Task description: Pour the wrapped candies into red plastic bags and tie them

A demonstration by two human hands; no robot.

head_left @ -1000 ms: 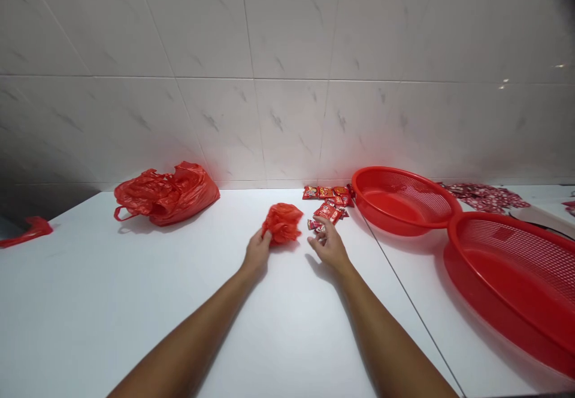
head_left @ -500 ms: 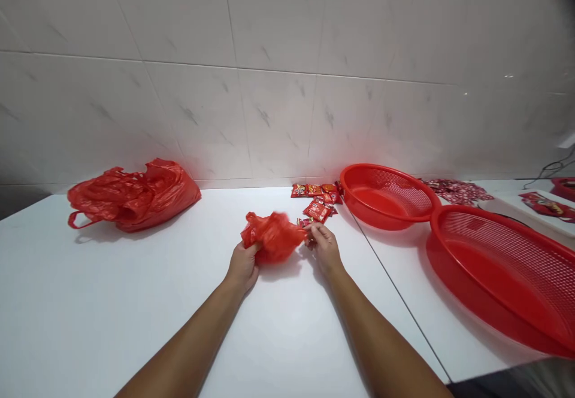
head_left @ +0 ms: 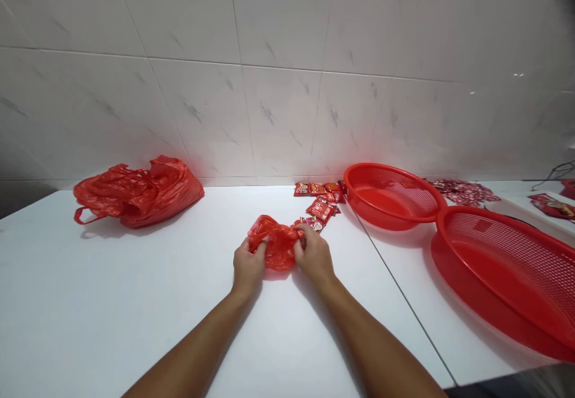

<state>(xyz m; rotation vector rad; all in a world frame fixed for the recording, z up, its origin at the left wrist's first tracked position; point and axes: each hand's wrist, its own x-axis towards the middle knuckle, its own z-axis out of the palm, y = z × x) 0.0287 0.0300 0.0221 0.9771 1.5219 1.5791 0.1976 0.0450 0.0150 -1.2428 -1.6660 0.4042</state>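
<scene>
A crumpled red plastic bag (head_left: 278, 243) lies on the white table top (head_left: 135, 302), gathered between my two hands. My left hand (head_left: 249, 264) grips its left side, and my right hand (head_left: 314, 254) pinches its right side. Just beyond my right hand sits a pile of small red snack packets (head_left: 320, 209), the nearest of them almost touching my fingers. A larger red plastic bag (head_left: 137, 193) with a loop handle lies bunched at the back left, well away from both hands.
Two red mesh-sided plastic baskets (head_left: 390, 197) (head_left: 505, 272) stand to the right, past a seam in the table. Behind them lie several red printed wrappers (head_left: 462, 192). White marble-look wall tiles (head_left: 278, 117) rise along the back edge.
My right hand has moved from the snack packets onto the red bag, and both hands now hold it. The bag sits lower and closer to me. The view has shifted slightly.
</scene>
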